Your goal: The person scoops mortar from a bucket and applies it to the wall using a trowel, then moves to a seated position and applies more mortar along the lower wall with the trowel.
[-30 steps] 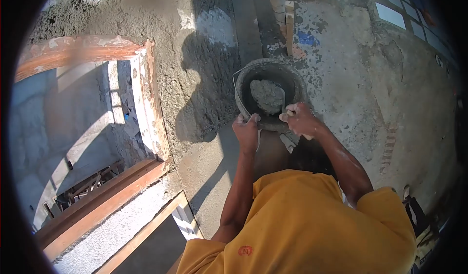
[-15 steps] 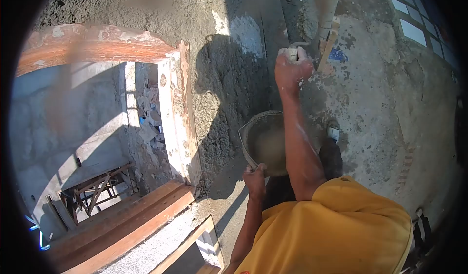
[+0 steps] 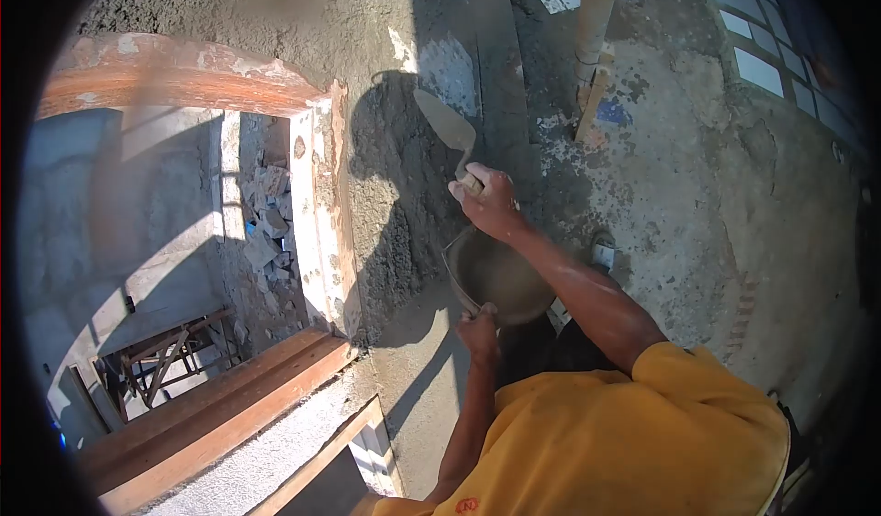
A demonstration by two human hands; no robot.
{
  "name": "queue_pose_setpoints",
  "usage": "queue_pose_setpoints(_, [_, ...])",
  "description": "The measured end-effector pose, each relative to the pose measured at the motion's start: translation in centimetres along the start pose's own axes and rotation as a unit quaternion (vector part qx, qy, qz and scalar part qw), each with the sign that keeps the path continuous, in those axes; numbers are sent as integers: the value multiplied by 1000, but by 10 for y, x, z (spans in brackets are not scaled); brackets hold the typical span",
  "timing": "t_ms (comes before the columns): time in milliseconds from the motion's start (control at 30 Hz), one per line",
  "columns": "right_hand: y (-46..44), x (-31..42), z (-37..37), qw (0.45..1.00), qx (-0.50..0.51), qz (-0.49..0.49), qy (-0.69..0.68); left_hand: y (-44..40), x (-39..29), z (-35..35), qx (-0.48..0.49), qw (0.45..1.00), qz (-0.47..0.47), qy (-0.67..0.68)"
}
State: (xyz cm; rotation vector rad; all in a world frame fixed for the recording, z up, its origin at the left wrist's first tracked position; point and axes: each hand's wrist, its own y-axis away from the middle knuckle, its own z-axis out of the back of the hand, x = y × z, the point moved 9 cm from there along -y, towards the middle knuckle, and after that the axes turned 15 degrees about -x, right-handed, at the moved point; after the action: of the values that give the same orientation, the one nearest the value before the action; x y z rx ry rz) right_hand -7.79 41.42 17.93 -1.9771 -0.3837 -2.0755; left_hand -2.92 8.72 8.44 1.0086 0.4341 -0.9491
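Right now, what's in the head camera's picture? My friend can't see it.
The right hand holds a trowel before a rough grey wall, and the left hand grips a bucket. A yellow top shows below, a wooden frame at left.

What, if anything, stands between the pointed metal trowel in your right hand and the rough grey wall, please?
Nothing visible stands between the pointed metal trowel in the right hand and the rough grey wall; whether they touch is unclear.

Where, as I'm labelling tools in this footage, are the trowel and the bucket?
Trowel (image 3: 446, 121), head view: the point lies on the flat blade, beyond the grip.
Bucket (image 3: 477, 259), head view: the point lies on the inner wall, near the rim.
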Motion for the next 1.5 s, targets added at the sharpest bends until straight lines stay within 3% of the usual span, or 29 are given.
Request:
queue_pose_setpoints(33, [-31,-20,-26,1000,4,-12,-23,8,4,0,2,1000,6,15])
queue_pose_setpoints(67, [-57,-20,-49,988,53,-104,-97,14,10,1,3,1000,10,30])
queue_pose_setpoints(133, [-105,-18,-92,971,69,-138,-181,30,15,3,4,999,20,46])
queue_pose_setpoints(200, [-144,-31,-129,963,7,-180,-203,51,10,10,4,998,30,47])
queue_pose_setpoints(267, [-164,-27,-147,976,46,-171,-130,60,16,17,4,998,44,46])
queue_pose_setpoints(300, [-165,-29,-151,980,63,-166,-90,67,16,19,7,998,53,45])
queue_pose_setpoints(500, [-81,-23,-143,975,31,-97,-196,77,27,23,-14,997,70,-1])
queue_pose_setpoints(567, [-37,-12,-126,977,79,-69,-188,68,44,21,-6,997,72,15])
queue_pose_setpoints(633, [-1,-21,-122,952,162,-156,-207,56,47,18,1,998,56,20])
queue_pose_setpoints(700, [43,-13,-110,861,275,-284,-320,49,42,18,5,999,32,5])
queue_pose_setpoints(800, [84,-7,-73,760,272,-449,-383,39,31,12,31,999,27,5])
queue_pose_setpoints(900, [54,-11,-12,797,145,-417,-411,33,21,13,32,998,41,-21])
queue_pose_setpoints(967, [19,-10,43,893,2,-323,-314,25,18,17,23,999,25,-29])
queue_pose_setpoints(1000, [6,-10,67,906,-100,-297,-284,21,18,20,20,999,18,-33])
queue_pose_setpoints(1100, [-19,-23,110,926,-322,-152,-128,2,26,28,35,997,31,-61])
queue_pose_setpoints(1167, [-10,-16,105,882,-468,-43,-19,-14,29,32,39,996,0,-82])
queue_pose_setpoints(1233, [-13,-41,32,946,-302,-95,73,-22,38,33,43,995,-12,-92])
queue_pose_setpoints(1300, [22,-28,-30,997,12,37,67,-33,37,29,51,994,-19,-95])
queue_pose_setpoints(1367, [68,-7,-25,990,106,65,71,-39,19,16,51,995,-10,-90])
queue_pose_setpoints(1500, [64,-43,11,983,126,-8,135,-30,16,9,54,997,-6,-56])
